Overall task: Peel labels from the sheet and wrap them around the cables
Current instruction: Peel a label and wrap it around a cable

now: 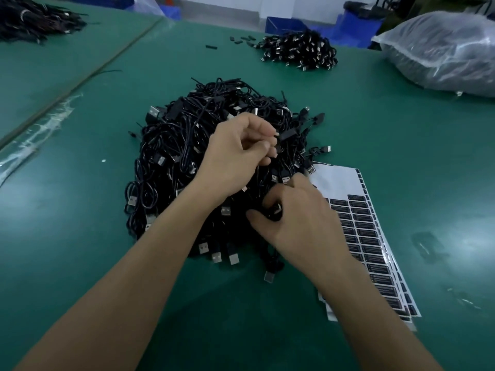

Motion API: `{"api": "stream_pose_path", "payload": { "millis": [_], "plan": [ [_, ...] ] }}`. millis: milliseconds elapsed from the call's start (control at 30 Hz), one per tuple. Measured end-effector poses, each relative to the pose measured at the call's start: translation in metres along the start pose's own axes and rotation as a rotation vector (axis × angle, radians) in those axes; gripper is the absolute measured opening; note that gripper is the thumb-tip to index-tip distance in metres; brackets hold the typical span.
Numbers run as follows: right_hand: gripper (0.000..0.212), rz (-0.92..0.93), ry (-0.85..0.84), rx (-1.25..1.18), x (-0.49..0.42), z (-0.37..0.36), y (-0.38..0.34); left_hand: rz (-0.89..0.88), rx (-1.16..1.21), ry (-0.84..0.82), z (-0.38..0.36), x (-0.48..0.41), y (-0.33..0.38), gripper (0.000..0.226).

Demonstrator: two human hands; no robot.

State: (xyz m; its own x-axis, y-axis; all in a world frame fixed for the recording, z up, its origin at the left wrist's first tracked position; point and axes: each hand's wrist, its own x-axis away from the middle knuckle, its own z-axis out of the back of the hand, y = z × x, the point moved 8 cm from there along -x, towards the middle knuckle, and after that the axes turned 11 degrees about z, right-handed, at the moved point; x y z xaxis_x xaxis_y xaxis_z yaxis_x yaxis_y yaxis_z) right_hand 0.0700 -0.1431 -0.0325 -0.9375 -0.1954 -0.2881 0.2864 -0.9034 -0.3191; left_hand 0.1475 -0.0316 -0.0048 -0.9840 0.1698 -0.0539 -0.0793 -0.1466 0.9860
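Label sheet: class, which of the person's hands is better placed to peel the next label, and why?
Right. The right hand lies beside the label sheet, at the near edge of the cable pile; the left hand is farther off above the pile, pinching a cable.

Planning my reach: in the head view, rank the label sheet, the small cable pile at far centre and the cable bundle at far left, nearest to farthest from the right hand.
1. label sheet: on the table just right of the right hand, partly hidden by it.
2. small cable pile: far centre of the table.
3. cable bundle: far left corner.
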Motion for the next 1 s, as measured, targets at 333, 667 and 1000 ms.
{"api": "stream_pose_path", "payload": {
  "millis": [333,667,1000],
  "plan": [
    [0.023,-0.169,0.315,-0.579,-0.001,0.016,0.033,0.006,-0.174,-0.081,-0.012,-0.014,-0.007,0.017],
    [0.015,-0.049,0.475,-1.250,-0.005,0.053,0.049,-0.641,-0.641,0.067,-0.024,0.030,0.065,0.034],
    [0.017,0.043,0.175,-0.980,-0.007,0.036,0.067,-0.285,-1.282,-0.125,-0.046,0.031,0.043,0.068]
  ]
}}
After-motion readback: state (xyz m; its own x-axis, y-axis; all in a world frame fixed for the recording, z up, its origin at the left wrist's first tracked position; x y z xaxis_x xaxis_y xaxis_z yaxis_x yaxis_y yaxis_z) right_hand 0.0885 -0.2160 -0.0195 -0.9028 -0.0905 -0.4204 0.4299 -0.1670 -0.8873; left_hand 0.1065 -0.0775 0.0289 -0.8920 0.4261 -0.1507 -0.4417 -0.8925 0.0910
